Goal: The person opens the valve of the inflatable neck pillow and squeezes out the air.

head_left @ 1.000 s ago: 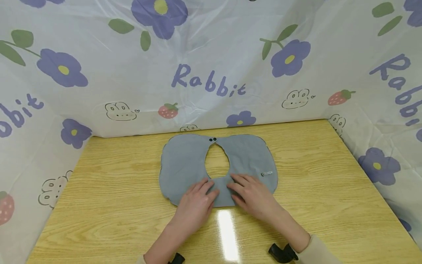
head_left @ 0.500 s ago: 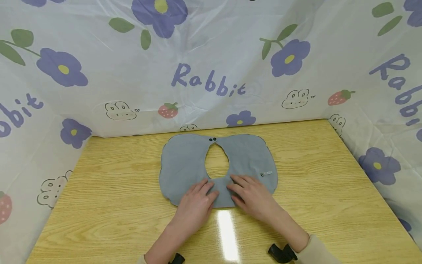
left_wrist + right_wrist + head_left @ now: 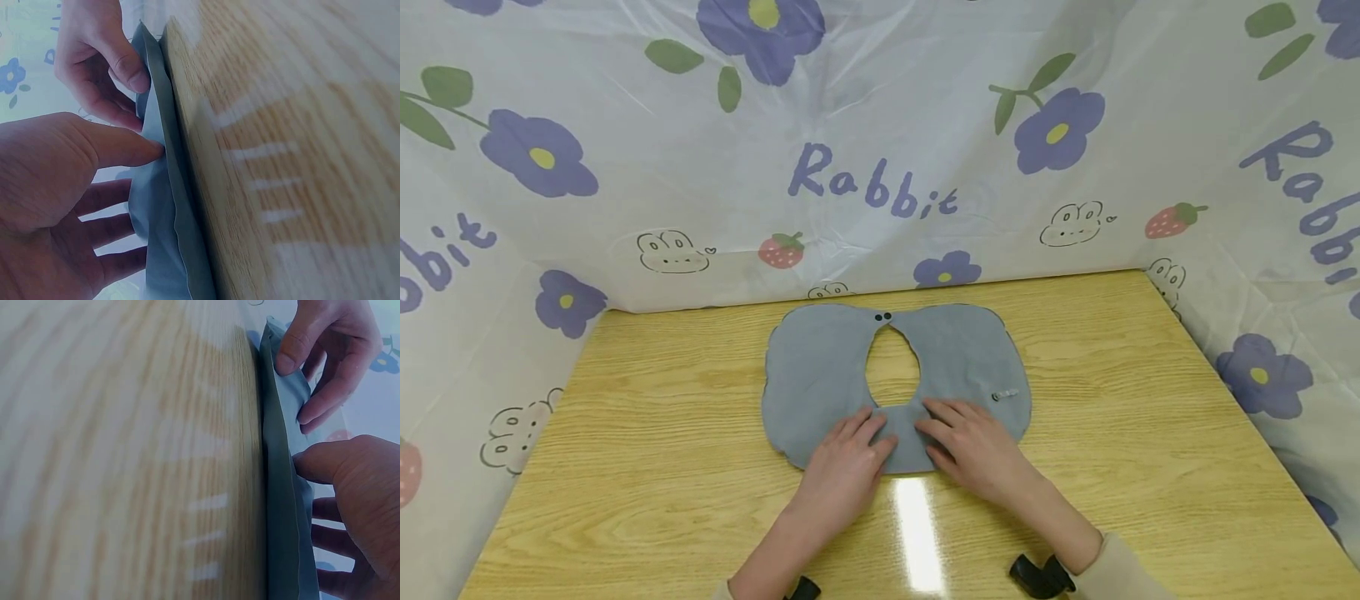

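Head view: grey pillow [image 3: 816, 362], near edge under both hands [image 3: 842, 467] [image 3: 979, 452].

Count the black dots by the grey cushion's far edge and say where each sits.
2: left dot and right dot sit side by side, midway along the far edge of the grey cushion; its underside is hidden.

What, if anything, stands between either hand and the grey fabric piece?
Nothing visible: the left hand and the right hand both touch the grey fabric piece directly, on the near side of its opening.
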Tool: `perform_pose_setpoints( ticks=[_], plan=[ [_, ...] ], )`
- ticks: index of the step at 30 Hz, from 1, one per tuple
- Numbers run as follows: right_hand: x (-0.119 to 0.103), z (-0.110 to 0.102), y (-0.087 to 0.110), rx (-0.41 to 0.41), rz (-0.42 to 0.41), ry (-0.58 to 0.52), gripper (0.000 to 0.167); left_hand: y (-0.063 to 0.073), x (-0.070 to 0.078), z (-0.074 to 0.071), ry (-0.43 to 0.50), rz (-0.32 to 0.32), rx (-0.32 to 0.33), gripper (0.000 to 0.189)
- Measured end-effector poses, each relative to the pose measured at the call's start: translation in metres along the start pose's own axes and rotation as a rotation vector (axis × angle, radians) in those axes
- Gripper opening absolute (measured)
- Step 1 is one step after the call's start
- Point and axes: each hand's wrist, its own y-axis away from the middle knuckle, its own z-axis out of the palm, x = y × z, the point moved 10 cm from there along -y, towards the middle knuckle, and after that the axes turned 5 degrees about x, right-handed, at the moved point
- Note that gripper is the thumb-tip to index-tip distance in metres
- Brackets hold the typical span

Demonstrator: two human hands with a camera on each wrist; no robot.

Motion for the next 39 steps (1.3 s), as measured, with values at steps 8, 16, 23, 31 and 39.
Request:
perform_pose_setpoints(
  ticks=[8,16,23,31,39],
  plan=[
    [0.001,0.001,0.000,0.007,-0.003,-0.011,0.031,0.000,-0.001,0.001,-0.004,0.003,-0.006,0.023],
    [0.016,-0.005,-0.011,-0.034,0.078,-0.069,0.032,-0.013,-0.014,-0.005,0.122,-0.049,-0.047,0.038],
    [0.053,-0.017,-0.045,0.002,0.149,-0.050,0.034,-0.052,-0.054,-0.023,0.156,-0.116,0.023,0.037],
    [0.104,-0.017,-0.079,0.001,0.226,0.048,0.037,-0.091,-0.108,-0.022,0.090,-0.161,0.005,0.033],
    [0.129,-0.001,-0.092,-0.090,0.335,0.052,0.043,-0.106,-0.152,-0.009,0.028,-0.270,-0.128,0.045]
  ],
)
